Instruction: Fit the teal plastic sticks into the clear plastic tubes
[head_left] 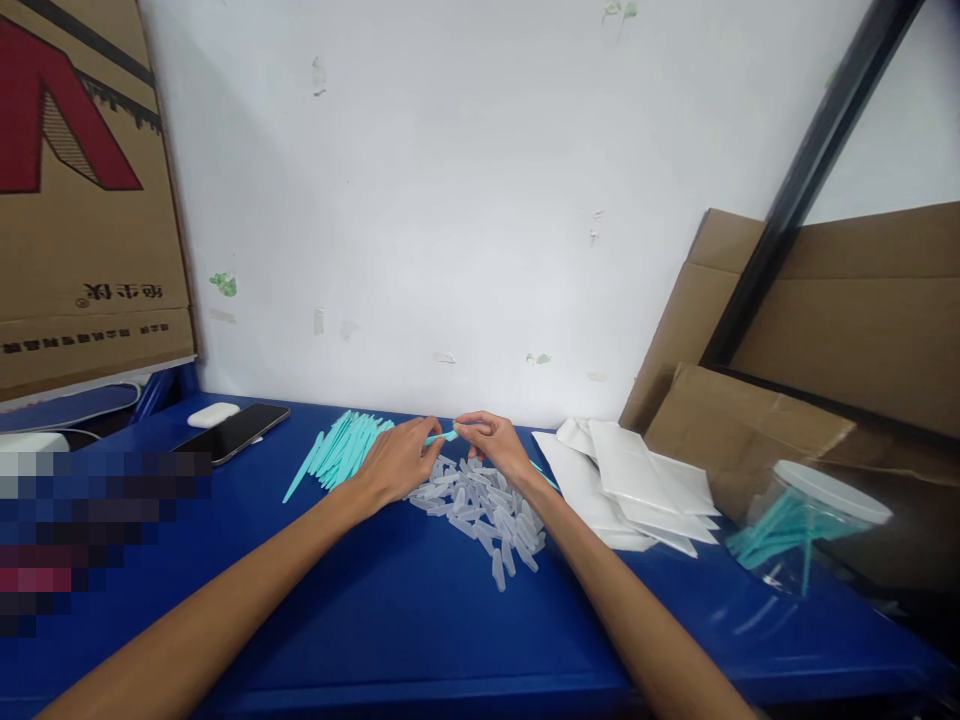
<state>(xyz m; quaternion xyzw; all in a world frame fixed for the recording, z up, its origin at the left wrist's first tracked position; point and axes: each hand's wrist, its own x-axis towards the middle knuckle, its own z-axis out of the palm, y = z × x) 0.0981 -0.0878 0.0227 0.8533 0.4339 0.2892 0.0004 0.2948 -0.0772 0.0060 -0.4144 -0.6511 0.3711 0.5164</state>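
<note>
My left hand is closed on a slim turquoise plastic stick, pinched between thumb and fingers. The stick's free end points right and meets the fingertips of my right hand. Those fingers are pinched together at its tip; what lies between them is too small to make out. Just below both hands spreads a loose heap of small translucent plastic caps. Beside my left hand lies a pile of similar turquoise sticks, partly covered by the hand. A bit of turquoise also shows behind my right wrist.
White padded envelopes lie right of my right forearm. Farther right stands a clear jar holding turquoise sticks. A phone and a white case are at left on the blue table. Cardboard leans at right; a wall is behind.
</note>
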